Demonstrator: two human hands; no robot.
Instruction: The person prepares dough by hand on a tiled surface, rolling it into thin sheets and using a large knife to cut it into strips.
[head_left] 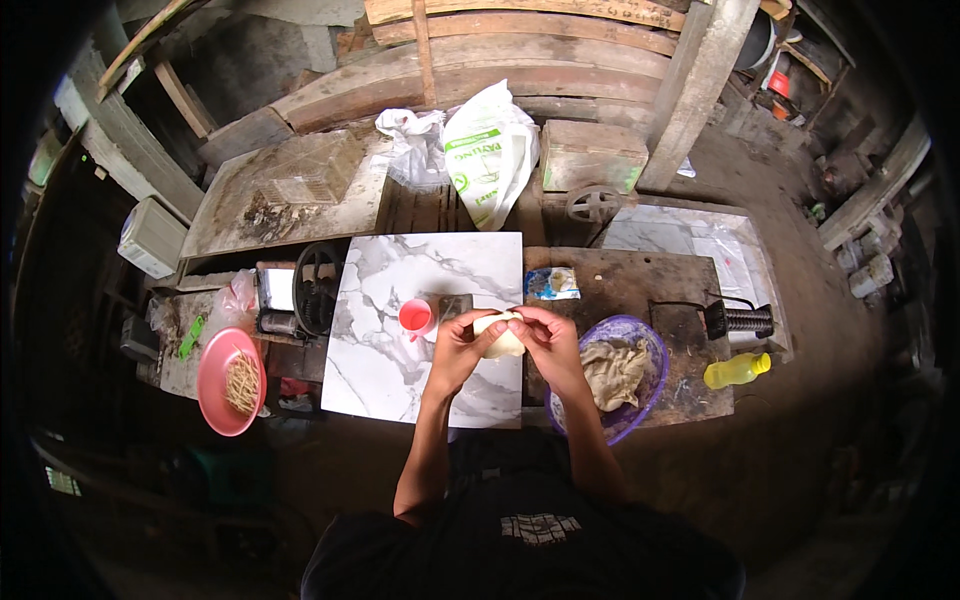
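A pale lump of dough (503, 338) is held between both hands above the white marble slab (385, 310), near the slab's right edge. The left hand (462, 345) is closed around the lump's left side, and the right hand (547, 337) is clasped over its right side and top, with the fingertips (517, 316) pinched on the upper edge. Just left of the dough, a small red cup (415, 316) stands on the slab. To the right of the slab, a purple bowl (648, 345) is set on the dark tabletop (640, 275), and more dough (612, 372) lies in it. Further right of the slab, a yellow bottle (736, 371) lies on its side. Well to the left of the slab, a pink plate (212, 385) carries thin pale strands (241, 382). Behind the slab, a white sack (490, 155) is propped upright.
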